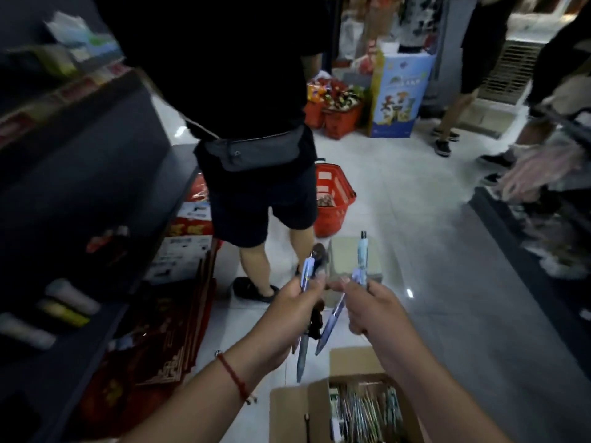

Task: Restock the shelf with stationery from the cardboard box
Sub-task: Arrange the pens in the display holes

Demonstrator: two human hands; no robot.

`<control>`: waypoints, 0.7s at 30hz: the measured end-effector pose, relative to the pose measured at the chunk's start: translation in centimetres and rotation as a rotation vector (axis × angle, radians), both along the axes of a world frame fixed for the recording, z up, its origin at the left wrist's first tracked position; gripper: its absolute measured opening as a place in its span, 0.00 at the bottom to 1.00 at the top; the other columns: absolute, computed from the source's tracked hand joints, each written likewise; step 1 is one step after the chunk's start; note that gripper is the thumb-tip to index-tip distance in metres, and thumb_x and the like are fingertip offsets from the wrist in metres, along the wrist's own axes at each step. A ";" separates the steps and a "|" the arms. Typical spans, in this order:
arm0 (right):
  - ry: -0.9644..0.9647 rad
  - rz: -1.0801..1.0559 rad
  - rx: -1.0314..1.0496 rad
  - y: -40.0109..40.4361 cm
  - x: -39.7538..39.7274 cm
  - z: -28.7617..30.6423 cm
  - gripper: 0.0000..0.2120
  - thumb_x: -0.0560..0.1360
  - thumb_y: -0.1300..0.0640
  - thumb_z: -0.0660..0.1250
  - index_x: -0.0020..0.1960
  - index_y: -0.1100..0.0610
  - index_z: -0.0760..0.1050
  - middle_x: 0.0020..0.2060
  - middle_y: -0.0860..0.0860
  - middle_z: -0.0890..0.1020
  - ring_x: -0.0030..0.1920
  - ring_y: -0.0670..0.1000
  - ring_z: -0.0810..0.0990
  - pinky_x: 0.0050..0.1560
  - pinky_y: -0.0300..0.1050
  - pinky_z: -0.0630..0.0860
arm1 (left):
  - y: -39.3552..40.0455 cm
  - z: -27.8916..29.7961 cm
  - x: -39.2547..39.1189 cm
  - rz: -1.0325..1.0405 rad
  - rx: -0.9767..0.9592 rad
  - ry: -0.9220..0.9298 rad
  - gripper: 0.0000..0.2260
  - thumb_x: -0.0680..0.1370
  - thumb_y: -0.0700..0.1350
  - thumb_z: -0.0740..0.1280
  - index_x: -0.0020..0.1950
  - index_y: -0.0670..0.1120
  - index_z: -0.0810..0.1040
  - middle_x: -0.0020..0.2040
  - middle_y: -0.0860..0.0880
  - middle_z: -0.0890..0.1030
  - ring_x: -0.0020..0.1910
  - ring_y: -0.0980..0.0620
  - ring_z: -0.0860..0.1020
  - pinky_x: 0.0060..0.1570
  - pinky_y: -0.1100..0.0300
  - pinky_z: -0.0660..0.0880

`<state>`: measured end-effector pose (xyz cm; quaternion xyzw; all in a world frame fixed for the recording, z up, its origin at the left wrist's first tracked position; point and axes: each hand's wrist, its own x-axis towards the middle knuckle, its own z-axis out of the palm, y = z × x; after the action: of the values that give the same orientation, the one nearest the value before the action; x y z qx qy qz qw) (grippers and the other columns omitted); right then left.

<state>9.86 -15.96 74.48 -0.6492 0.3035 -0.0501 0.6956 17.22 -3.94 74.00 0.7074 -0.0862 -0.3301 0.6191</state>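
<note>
In the middle of the frame, the left hand [297, 310] grips some pens [302, 353]. The right hand [371, 310] grips more pens [359, 263]. The cardboard box [294, 410] sits below.

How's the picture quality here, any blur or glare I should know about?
Head view: dim overall; the shelf at left is smeared by motion blur, the hands and pens fairly sharp; small glare spots on the floor tiles; wide-angle bending at the edges.
</note>
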 end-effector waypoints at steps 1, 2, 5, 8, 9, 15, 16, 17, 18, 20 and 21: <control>-0.030 0.051 0.018 0.3 0.6 0.4 0.12 0.79 0.49 0.65 0.48 0.59 0.77 0.24 0.44 0.64 0.25 0.45 0.62 0.32 0.43 0.61 | 0.4 0.3 -0.7 -0.004 0.008 -0.042 0.12 0.83 0.54 0.60 0.55 0.50 0.79 0.36 0.48 0.73 0.35 0.50 0.73 0.37 0.56 0.70; -0.045 0.101 0.025 0.7 1.0 0.7 0.10 0.80 0.50 0.64 0.46 0.57 0.76 0.24 0.44 0.64 0.25 0.44 0.62 0.31 0.42 0.61 | 0.9 0.5 -1.3 -0.001 0.022 -0.093 0.12 0.83 0.55 0.59 0.56 0.53 0.80 0.39 0.50 0.79 0.39 0.51 0.77 0.42 0.57 0.73; -0.064 0.220 0.079 2.0 1.9 1.7 0.08 0.81 0.53 0.63 0.45 0.55 0.75 0.24 0.44 0.64 0.25 0.45 0.60 0.30 0.42 0.60 | 2.5 1.1 -2.5 0.063 0.040 -0.187 0.13 0.83 0.57 0.57 0.59 0.57 0.78 0.47 0.58 0.84 0.49 0.59 0.81 0.52 0.61 0.77; -0.035 0.331 0.203 3.4 2.4 1.9 0.08 0.81 0.54 0.64 0.48 0.59 0.76 0.26 0.47 0.67 0.25 0.45 0.61 0.28 0.41 0.59 | 4.2 1.4 -4.2 0.089 0.082 -0.233 0.09 0.83 0.56 0.58 0.53 0.59 0.77 0.33 0.56 0.74 0.31 0.56 0.73 0.33 0.63 0.73; -0.011 0.381 0.210 4.1 2.5 1.9 0.08 0.80 0.54 0.64 0.47 0.59 0.77 0.27 0.49 0.67 0.25 0.45 0.61 0.28 0.40 0.59 | 4.9 1.4 -4.8 0.099 0.070 -0.198 0.07 0.83 0.56 0.58 0.50 0.60 0.76 0.31 0.55 0.70 0.29 0.55 0.68 0.29 0.61 0.70; 0.086 0.613 0.267 9.4 2.4 2.1 0.16 0.76 0.47 0.68 0.53 0.59 0.76 0.27 0.49 0.62 0.26 0.47 0.58 0.27 0.40 0.57 | 12.0 2.0 -6.5 0.457 -0.220 0.069 0.09 0.83 0.49 0.61 0.48 0.45 0.71 0.32 0.49 0.70 0.27 0.53 0.66 0.27 0.61 0.65; 0.128 0.677 0.258 10.9 2.0 2.0 0.18 0.76 0.46 0.67 0.55 0.61 0.75 0.27 0.49 0.62 0.26 0.47 0.58 0.27 0.40 0.56 | 13.6 2.4 -6.5 0.569 -0.287 0.073 0.08 0.83 0.47 0.61 0.49 0.43 0.72 0.31 0.48 0.72 0.27 0.52 0.67 0.28 0.60 0.67; 0.169 0.757 0.246 12.7 1.5 1.9 0.19 0.76 0.45 0.66 0.55 0.61 0.75 0.26 0.49 0.62 0.25 0.47 0.58 0.26 0.40 0.56 | 15.2 2.8 -6.6 0.674 -0.337 0.068 0.08 0.83 0.46 0.61 0.49 0.42 0.72 0.31 0.47 0.72 0.27 0.51 0.69 0.28 0.60 0.68; 0.198 0.845 0.234 14.5 0.8 1.8 0.17 0.76 0.45 0.66 0.52 0.60 0.75 0.25 0.49 0.62 0.24 0.47 0.58 0.26 0.39 0.56 | 16.9 3.3 -6.6 0.768 -0.374 0.061 0.07 0.83 0.45 0.61 0.49 0.42 0.73 0.30 0.47 0.73 0.27 0.51 0.69 0.28 0.59 0.69; 0.207 0.989 0.224 18.4 -0.2 1.8 0.10 0.77 0.51 0.68 0.46 0.58 0.74 0.25 0.49 0.63 0.23 0.47 0.60 0.26 0.39 0.57 | 20.6 4.2 -6.6 0.894 -0.423 0.030 0.07 0.82 0.46 0.63 0.49 0.43 0.74 0.31 0.47 0.73 0.27 0.51 0.70 0.30 0.58 0.70; 0.187 1.027 0.221 20.3 -0.5 1.9 0.08 0.77 0.55 0.68 0.44 0.58 0.73 0.25 0.49 0.64 0.24 0.47 0.61 0.26 0.39 0.58 | 22.6 4.5 -6.8 0.932 -0.430 0.007 0.07 0.82 0.47 0.63 0.50 0.43 0.74 0.32 0.47 0.73 0.28 0.51 0.71 0.32 0.57 0.70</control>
<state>9.41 4.35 76.33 -0.6386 0.0108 0.3874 0.6648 10.39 18.65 78.52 0.5260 0.1745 0.0039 0.8324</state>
